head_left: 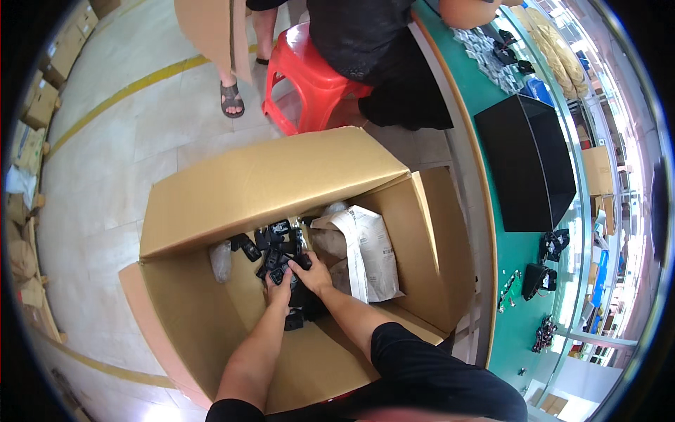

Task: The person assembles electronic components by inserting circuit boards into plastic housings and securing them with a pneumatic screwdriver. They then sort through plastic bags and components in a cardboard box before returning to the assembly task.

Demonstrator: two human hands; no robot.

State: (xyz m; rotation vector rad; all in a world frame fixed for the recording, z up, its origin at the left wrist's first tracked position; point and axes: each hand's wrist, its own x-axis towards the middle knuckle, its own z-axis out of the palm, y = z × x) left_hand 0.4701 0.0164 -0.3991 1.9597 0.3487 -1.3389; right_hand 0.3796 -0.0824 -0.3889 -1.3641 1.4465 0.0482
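Both my arms reach down into a large open cardboard box (274,193). On its bottom lies a loose heap of small black plastic parts (251,249), whose exact kind I cannot make out. My left hand (280,290) is closed on one of these, a squarish black plastic part (277,275). Just beside it, my right hand (316,276) curls its fingers around another black part (303,261) at the heap's right side. A white-and-beige sack (374,253) stands in the box to the right of my hands. Left of the heap rests a clear plastic bag (221,261).
Along the right runs a green-topped workbench (503,257) with a black bin (524,165) and small black parts (540,280). Beyond the box, a person in black (365,42) sits on a red stool (306,77). Another person's sandalled foot (232,102) is nearby. Cartons (43,102) line the left.
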